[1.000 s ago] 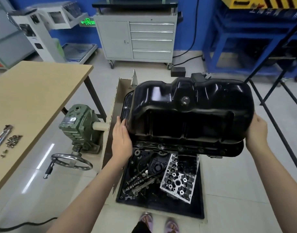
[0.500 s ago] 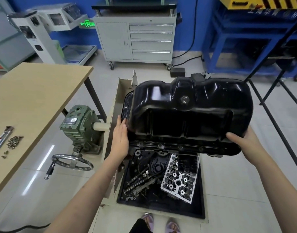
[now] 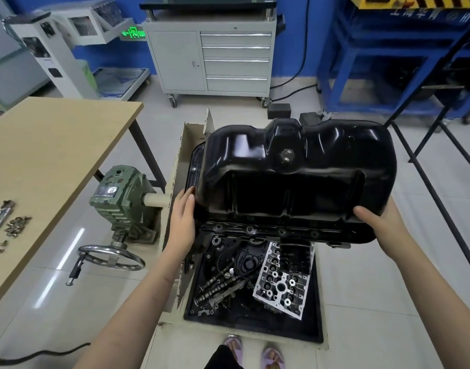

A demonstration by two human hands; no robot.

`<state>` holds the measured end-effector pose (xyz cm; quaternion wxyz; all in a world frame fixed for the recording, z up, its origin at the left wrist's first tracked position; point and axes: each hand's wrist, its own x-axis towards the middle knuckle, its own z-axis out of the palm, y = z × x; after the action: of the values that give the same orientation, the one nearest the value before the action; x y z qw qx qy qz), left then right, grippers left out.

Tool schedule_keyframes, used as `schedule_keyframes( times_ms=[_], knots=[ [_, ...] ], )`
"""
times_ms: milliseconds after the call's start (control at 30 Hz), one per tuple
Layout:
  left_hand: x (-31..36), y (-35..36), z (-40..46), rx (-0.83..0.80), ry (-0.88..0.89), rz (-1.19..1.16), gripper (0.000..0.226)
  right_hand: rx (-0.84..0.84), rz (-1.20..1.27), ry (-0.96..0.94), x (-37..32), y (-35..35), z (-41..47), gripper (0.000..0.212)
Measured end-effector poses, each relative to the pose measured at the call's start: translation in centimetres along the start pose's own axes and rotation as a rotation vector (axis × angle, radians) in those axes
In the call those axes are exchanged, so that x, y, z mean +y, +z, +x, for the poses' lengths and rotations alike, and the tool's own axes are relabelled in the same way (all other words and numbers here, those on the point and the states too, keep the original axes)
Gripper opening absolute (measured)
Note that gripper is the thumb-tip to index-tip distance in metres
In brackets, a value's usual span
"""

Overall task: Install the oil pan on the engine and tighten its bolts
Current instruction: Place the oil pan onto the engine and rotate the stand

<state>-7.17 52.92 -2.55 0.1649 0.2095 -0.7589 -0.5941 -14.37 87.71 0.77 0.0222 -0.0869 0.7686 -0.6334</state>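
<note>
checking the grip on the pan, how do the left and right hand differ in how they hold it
The left hand lies flat against the oil pan's left end, fingers pointing up; the right hand cups the lower right corner from beneath, thumb wrapped over the front. The left sits beside the flange; the right supports the weight underneath. Both are bare and touching the pan, which is tilted above the parts tray.

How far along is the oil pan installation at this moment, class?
Done: little more than fetching the glossy black steel oil pan. In hand: the left hand and right hand hold it by its ends, over the engine on the stand; whether its flange is seated cannot be told. Left: the pile of small metal bolts lies untouched on the light wooden table, so fitting and tightening remain.
</note>
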Motion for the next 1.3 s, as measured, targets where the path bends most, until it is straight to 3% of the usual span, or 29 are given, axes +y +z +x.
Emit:
schedule_keyframes(
  times_ms=[200, 400, 700, 867, 1300],
  knots=[
    [0.2, -0.4, 0.0, 0.029, -0.084, -0.195, 0.042, 0.104, -0.032, -0.059, 0.3, 1.0, -0.4, 0.068],
    [0.1, -0.1, 0.6, 0.072, -0.164, -0.200, 0.038, 0.115, -0.034, -0.072, 0.2, 1.2, -0.5, 0.069],
    [-0.6, 0.1, 1.2, 0.072, -0.149, -0.211, 0.038, 0.163, -0.036, -0.051, 0.5, 1.3, -0.5, 0.065],
    [-0.9, 0.1, 1.7, 0.065, -0.164, -0.249, 0.038, 0.161, -0.005, -0.069, 0.4, 1.4, -0.5, 0.081],
    [-0.6, -0.3, 2.0, -0.021, -0.203, -0.351, 0.036, 0.172, 0.024, -0.084, 0.7, 1.5, -0.2, 0.072]
  ],
)
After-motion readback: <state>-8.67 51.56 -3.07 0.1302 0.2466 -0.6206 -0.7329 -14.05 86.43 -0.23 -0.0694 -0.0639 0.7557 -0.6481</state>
